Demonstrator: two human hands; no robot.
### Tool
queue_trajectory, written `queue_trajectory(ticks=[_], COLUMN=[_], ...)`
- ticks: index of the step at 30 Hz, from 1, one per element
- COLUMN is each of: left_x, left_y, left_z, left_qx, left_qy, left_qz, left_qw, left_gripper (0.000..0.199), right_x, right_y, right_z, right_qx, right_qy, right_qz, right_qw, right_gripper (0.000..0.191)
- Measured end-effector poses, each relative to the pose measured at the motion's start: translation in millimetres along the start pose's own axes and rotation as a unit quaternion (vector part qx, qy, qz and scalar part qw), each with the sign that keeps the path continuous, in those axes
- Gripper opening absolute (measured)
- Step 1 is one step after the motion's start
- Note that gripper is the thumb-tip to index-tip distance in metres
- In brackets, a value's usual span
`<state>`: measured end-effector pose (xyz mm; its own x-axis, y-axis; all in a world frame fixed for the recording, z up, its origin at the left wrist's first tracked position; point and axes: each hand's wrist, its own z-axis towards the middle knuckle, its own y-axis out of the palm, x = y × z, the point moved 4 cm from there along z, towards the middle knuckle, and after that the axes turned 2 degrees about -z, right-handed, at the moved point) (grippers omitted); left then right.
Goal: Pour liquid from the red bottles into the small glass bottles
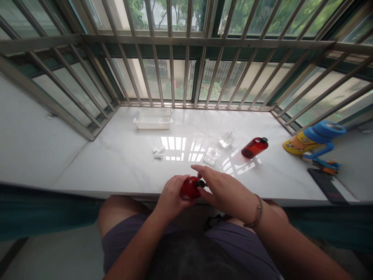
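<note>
My left hand (173, 194) is wrapped round a red translucent bottle (189, 188) with a black cap (201, 183), held at the sill's front edge. At the cap is my right hand (214, 186), thumb and fingers around it and the index finger stretched out above. A second red bottle (254, 147) with a black cap stands tilted in view farther back on the right. Between the two bottles lie a clear flat packet (211, 156) and a clear plastic piece (227, 139). Small white pieces (158, 152) rest to the left.
A white perforated basket (154, 123) sits at the back left of the marble sill (122, 155). On the right are a blue and yellow flask (313, 138), a small orange and blue item (328, 166) and a dark phone (328, 186). Metal window bars (186, 74) rise behind.
</note>
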<state>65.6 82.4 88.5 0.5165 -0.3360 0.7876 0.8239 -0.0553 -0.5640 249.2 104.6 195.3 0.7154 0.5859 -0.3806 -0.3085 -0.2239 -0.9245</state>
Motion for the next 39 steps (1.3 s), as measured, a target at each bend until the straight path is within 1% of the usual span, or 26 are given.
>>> queue_trajectory(ticks=[3, 4, 7, 9, 11, 12, 13, 15, 17, 20, 21, 23, 25, 28, 32, 35, 37, 39], left_x=[3, 4, 6, 7, 7, 7, 7, 7, 6, 7, 8, 8, 9, 10, 9, 8, 8, 7], left_y=[3.6, 3.9, 3.6, 3.4, 3.2, 2.9, 2.7, 2.1, 1.7, 1.5, 1.4, 1.6, 2.4, 3.7, 5.4, 6.6, 7.3, 8.0], left_z=[0, 0, 1, 1, 0, 0, 0, 0, 0, 0, 0, 0, 0, 0, 0, 0, 0, 0], left_qx=[-0.010, -0.011, -0.014, -0.018, -0.019, -0.018, -0.016, -0.012, -0.011, -0.014, -0.014, -0.015, -0.019, -0.020, -0.020, -0.026, -0.027, -0.028], left_qy=[0.011, 0.011, 0.002, 0.001, 0.002, 0.002, 0.000, -0.004, -0.005, -0.003, -0.002, 0.001, 0.007, 0.012, 0.015, 0.018, 0.019, 0.019], left_qz=[-0.001, -0.003, -0.008, -0.009, -0.010, -0.010, -0.012, -0.013, -0.012, -0.007, -0.005, -0.001, 0.004, 0.011, 0.013, 0.017, 0.018, 0.018], left_qw=[1.000, 1.000, 1.000, 1.000, 1.000, 1.000, 1.000, 1.000, 1.000, 1.000, 1.000, 1.000, 1.000, 1.000, 1.000, 0.999, 0.999, 0.999], left_gripper=[0.080, 0.079, 0.075, 0.075, 0.076, 0.077, 0.078, 0.079, 0.079, 0.078, 0.079, 0.080, 0.080, 0.077, 0.078, 0.079, 0.078, 0.078], right_x=[2, 3, -1, -1, 2, 3, 4, 3, 3, 6, 6, 5, 4, 6, 5, 7, 7, 7], right_y=[-1, -2, -2, -1, 1, 1, 1, 1, 2, 3, 3, 2, 1, 2, 3, 5, 5, 5], right_z=[-3, -4, -6, -7, -9, -10, -11, -13, -15, -15, -15, -15, -15, -16, -17, -18, -19, -19], right_qx=[0.001, 0.002, -0.007, -0.025, -0.038, -0.037, -0.032, -0.019, -0.016, -0.030, -0.032, -0.031, -0.031, -0.034, -0.039, -0.049, -0.046, -0.038], right_qy=[0.027, 0.032, 0.005, 0.003, 0.037, 0.051, 0.053, 0.027, 0.003, 0.035, 0.040, 0.027, 0.014, 0.041, 0.022, 0.037, 0.022, 0.005], right_qz=[-0.017, -0.026, -0.020, -0.016, -0.027, -0.031, -0.032, -0.025, -0.018, -0.030, -0.031, -0.026, -0.023, -0.034, -0.034, -0.030, -0.022, -0.019], right_qw=[0.999, 0.999, 1.000, 1.000, 0.998, 0.998, 0.998, 0.999, 1.000, 0.999, 0.998, 0.999, 0.999, 0.998, 0.998, 0.998, 0.998, 0.999], right_gripper=[0.061, 0.062, 0.064, 0.056, 0.045, 0.045, 0.050, 0.060, 0.066, 0.062, 0.064, 0.068, 0.068, 0.061, 0.063, 0.066, 0.068, 0.066])
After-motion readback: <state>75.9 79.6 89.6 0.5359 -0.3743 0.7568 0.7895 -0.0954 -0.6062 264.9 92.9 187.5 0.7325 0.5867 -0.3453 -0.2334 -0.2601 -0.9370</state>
